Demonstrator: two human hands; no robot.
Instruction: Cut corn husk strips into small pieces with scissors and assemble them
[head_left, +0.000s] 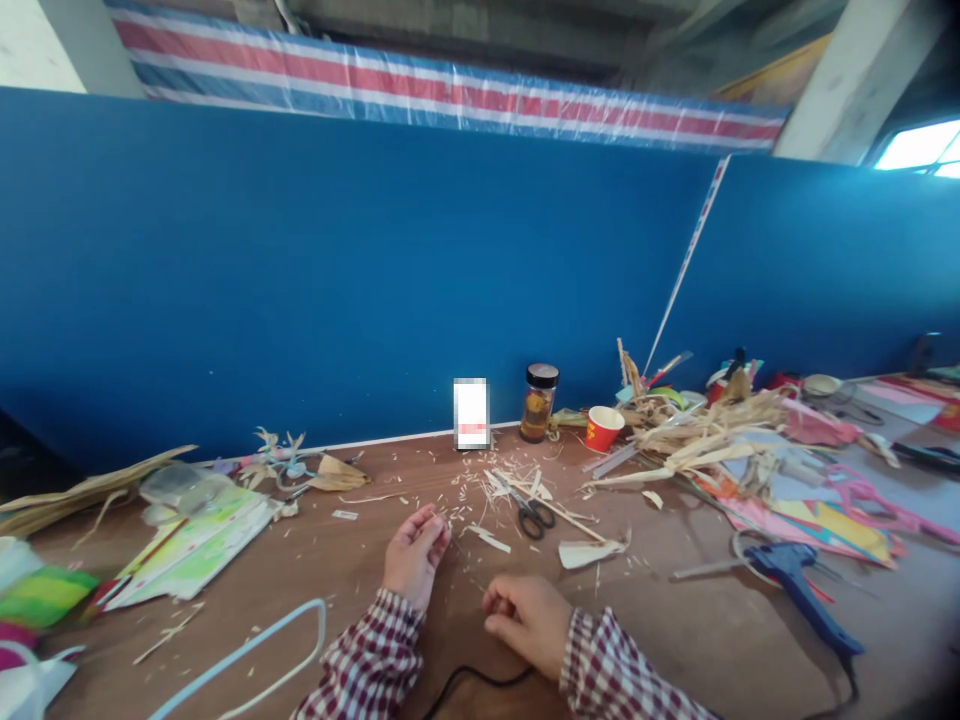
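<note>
My left hand [415,556] rests on the brown table [675,620] with its fingers curled together, pinching a thin pale straw sliver that I can barely make out. My right hand [527,617] lies close beside it, fingers curled in a loose fist over something hidden. Both wrists wear red and white checked sleeves. Just beyond the hands lie black-handled scissors [531,512] among scattered straw scraps [487,490] and a pale husk piece [589,551].
A blue glue gun [799,587] lies at the right. A heap of dried husks [697,435] and coloured paper spreads back right. A dark-lidded jar [538,403], red paper cup [603,428] and white card stand by the blue partition. Papers and a light-blue strip lie left.
</note>
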